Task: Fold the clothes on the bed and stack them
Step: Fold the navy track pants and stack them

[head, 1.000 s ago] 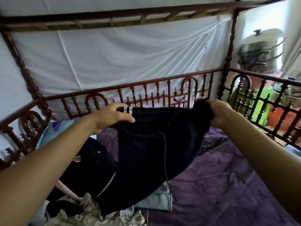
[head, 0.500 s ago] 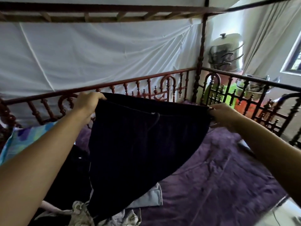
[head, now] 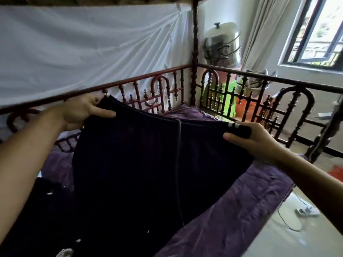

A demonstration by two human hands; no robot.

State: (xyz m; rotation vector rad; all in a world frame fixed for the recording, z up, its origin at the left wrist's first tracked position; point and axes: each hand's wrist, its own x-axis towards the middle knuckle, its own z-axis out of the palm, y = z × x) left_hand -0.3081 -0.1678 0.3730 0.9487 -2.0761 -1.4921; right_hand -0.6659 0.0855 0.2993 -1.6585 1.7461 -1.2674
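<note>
I hold a dark navy garment [head: 141, 164] stretched out by its top edge above the bed. My left hand [head: 81, 112] pinches the left corner of that edge with thumb on the front. My right hand [head: 254, 140] grips the right corner, where white stripes show on the fabric. The garment hangs down in front of me with a seam running down its middle. Under it lies the purple bed cover [head: 232, 210]. A dark heap of other clothes [head: 37, 210] lies at the lower left, mostly hidden by my left arm and the garment.
A carved red-brown wooden railing [head: 167, 86] runs round the bed, with a corner post [head: 194, 52] and white netting [head: 83, 43] behind. Stacked steel pots [head: 222, 45] stand beyond the rail. A window [head: 315, 34] is at upper right. Cables and a power strip [head: 306, 212] lie on the floor.
My hands have drawn further apart, spreading the garment wider and flatter. The view has swung to the right, so the window and floor now show and the pile at the left is mostly out of sight.
</note>
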